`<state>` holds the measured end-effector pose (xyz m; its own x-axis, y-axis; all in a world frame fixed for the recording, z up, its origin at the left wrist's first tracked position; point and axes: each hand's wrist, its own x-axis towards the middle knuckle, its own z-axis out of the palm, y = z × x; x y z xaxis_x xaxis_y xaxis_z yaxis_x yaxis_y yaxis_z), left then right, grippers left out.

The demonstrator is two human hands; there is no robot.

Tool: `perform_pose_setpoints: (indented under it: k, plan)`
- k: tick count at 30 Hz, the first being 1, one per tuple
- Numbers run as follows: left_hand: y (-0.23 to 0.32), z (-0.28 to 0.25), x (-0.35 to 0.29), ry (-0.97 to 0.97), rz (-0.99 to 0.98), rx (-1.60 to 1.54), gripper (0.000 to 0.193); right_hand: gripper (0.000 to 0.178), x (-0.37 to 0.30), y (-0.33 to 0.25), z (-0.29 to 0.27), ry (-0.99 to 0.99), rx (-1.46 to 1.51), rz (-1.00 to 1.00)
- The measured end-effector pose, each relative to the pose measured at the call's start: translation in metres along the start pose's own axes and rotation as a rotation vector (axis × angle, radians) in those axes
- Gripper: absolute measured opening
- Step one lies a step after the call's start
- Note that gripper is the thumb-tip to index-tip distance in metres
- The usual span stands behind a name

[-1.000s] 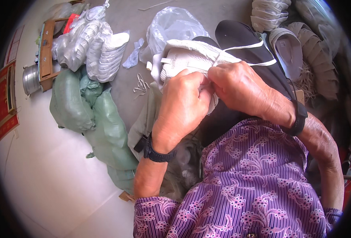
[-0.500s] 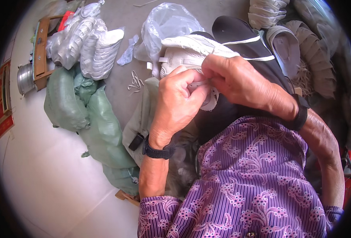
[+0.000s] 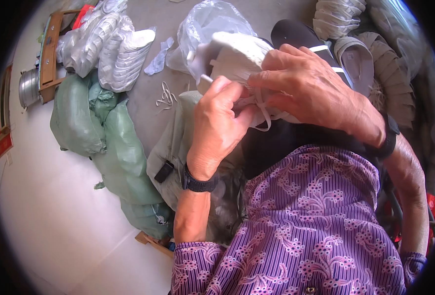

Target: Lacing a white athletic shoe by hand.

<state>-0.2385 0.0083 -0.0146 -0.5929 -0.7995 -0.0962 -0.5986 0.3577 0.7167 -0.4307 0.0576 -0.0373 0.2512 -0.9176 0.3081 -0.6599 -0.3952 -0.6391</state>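
A white shoe (image 3: 239, 55) rests tilted over my dark-clad lap, partly covered by my hands. My left hand (image 3: 218, 125) is closed, thumb and forefinger pinching a white shoelace (image 3: 265, 117), and a pale end sticks out above the fingertips. My right hand (image 3: 308, 83) reaches over the shoe from the right, its fingers bent round the lacing. A thin loop of the lace hangs between both hands, below the fingers. The right fingertips are partly hidden against the shoe.
Wrapped stacks of white shoe parts (image 3: 124, 61) lie far left above green sacks (image 3: 124, 152). A clear plastic bag (image 3: 212, 22) sits behind the shoe. Loose laces (image 3: 166, 96) lie on the floor. More stacked uppers (image 3: 392, 69) stand at right, beside a pale shoe (image 3: 355, 64).
The shoe has turned, showing less of its side and sole. My right hand has spread wider and shifted up and right. A lace loop now shows between the hands.
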Motion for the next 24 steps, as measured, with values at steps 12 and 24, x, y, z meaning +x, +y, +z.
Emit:
perform_pose_setpoints:
  k: [12,24]
  plan:
    - [0.003,-0.012,0.009,-0.148,0.167,0.092,0.011,0.022,0.001,0.002,0.011,-0.043,0.1,0.03]
    - [0.001,-0.01,0.01,-0.186,0.183,0.071,0.011,0.023,-0.003,0.005,0.02,-0.094,0.146,0.149]
